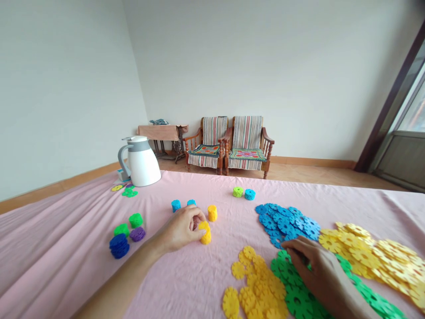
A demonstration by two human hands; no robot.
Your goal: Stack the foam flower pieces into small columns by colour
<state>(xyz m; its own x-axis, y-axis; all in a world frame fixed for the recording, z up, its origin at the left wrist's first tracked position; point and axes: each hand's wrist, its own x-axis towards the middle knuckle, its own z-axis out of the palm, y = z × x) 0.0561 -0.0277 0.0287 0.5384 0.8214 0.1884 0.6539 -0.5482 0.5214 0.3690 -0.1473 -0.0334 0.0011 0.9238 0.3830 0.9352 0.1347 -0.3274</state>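
My left hand (182, 225) is at a short stack of yellow snowflake discs (206, 237), its thumb and fingers closed at the stack's left side and top. Just behind stands another yellow stack (212, 213). Two light-blue stacks (175, 205) are behind my left hand, one partly covered by it. Over the pile of green snowflake discs (295, 288) is my right hand (317, 268), its fingers curled together near the front edge of the blue disc pile (285, 221). Whatever those fingertips may hold is hidden.
Loose yellow discs (259, 288) lie in front, and a paler yellow pile (372, 254) at right. Green (135, 220), purple (137, 234) and dark-blue (119, 246) stacks stand left. A white jug (142, 164) is at the pink cloth's back left; lime (237, 192) and blue (250, 194) stacks behind.
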